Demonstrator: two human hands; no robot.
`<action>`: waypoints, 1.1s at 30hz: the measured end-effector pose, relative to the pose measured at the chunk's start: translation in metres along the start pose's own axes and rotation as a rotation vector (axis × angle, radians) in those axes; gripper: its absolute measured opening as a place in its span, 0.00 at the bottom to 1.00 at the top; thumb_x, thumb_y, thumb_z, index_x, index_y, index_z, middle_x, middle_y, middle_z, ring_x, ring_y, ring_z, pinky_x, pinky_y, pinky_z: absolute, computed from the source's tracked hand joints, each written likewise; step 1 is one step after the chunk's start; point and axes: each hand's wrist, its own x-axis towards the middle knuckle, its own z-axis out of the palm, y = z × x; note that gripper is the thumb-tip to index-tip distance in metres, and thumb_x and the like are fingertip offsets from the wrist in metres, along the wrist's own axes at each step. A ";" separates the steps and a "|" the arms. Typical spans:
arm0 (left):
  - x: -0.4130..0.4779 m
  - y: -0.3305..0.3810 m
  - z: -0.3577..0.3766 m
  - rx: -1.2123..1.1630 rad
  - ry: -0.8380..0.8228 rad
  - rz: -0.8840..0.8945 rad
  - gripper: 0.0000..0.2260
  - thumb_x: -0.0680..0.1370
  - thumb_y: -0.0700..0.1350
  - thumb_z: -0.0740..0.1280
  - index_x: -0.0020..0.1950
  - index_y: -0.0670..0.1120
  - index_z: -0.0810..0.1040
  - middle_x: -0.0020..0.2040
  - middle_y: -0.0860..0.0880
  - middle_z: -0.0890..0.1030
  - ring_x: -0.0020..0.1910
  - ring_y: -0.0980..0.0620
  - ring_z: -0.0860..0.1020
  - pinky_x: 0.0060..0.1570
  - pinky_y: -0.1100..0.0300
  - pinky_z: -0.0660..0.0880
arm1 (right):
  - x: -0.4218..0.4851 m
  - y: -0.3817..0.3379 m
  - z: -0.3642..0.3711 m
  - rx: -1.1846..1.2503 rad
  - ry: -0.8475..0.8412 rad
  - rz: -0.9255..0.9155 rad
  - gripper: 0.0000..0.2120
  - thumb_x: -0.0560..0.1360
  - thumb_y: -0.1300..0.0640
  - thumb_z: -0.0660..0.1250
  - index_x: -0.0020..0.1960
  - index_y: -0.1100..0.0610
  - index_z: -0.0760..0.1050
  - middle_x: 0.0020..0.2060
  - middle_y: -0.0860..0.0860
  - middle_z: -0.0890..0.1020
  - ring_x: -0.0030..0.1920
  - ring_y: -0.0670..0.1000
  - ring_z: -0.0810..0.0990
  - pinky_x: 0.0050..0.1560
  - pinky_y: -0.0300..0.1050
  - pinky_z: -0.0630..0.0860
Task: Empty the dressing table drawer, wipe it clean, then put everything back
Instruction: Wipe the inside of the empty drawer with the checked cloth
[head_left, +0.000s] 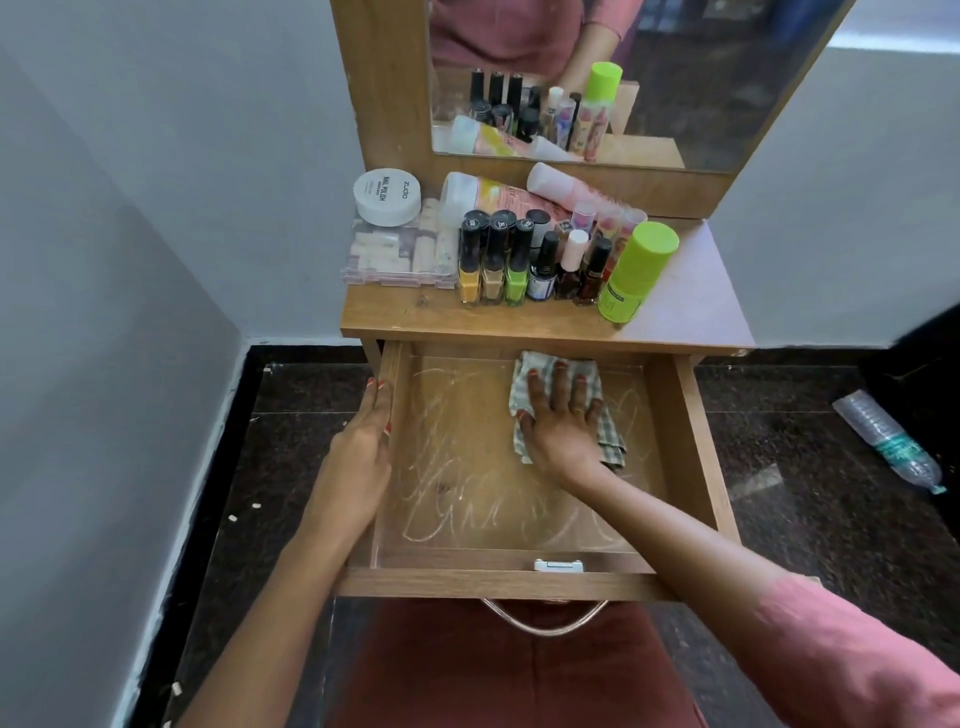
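While your right hand (563, 415) presses the cloth (566, 410) flat with straight fingers on the drawer (701, 457) floor, your left hand (363, 441) grips the wall beside it. You are wiping; pale marks toward your body need sweeping next.

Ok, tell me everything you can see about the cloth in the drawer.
The cloth is a thin-looking rag, pale with a grey-green check, and crumpled. It lies on the floor of the open drawer, toward the back right. The right hand presses flat on it, fingers spread, covering its middle; its edges stick out around the hand.
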 end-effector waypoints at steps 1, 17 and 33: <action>0.000 0.001 0.000 -0.005 0.003 0.000 0.23 0.80 0.34 0.53 0.74 0.46 0.55 0.76 0.49 0.53 0.73 0.52 0.57 0.65 0.66 0.50 | 0.002 -0.007 0.001 0.001 0.011 0.006 0.27 0.81 0.48 0.45 0.75 0.51 0.36 0.74 0.58 0.34 0.73 0.62 0.33 0.72 0.61 0.35; -0.001 0.003 0.000 0.051 0.004 -0.016 0.25 0.80 0.34 0.54 0.74 0.48 0.54 0.76 0.51 0.53 0.71 0.47 0.63 0.67 0.53 0.63 | 0.014 -0.096 0.020 -0.145 0.005 -0.261 0.26 0.81 0.49 0.44 0.75 0.54 0.38 0.75 0.54 0.38 0.74 0.59 0.35 0.74 0.54 0.35; -0.003 0.000 0.002 -0.002 0.004 -0.028 0.22 0.80 0.37 0.54 0.74 0.46 0.57 0.75 0.50 0.55 0.71 0.45 0.63 0.68 0.49 0.63 | -0.037 -0.052 0.020 -0.351 -0.148 -0.691 0.24 0.82 0.54 0.46 0.76 0.52 0.44 0.76 0.51 0.45 0.76 0.56 0.38 0.74 0.49 0.36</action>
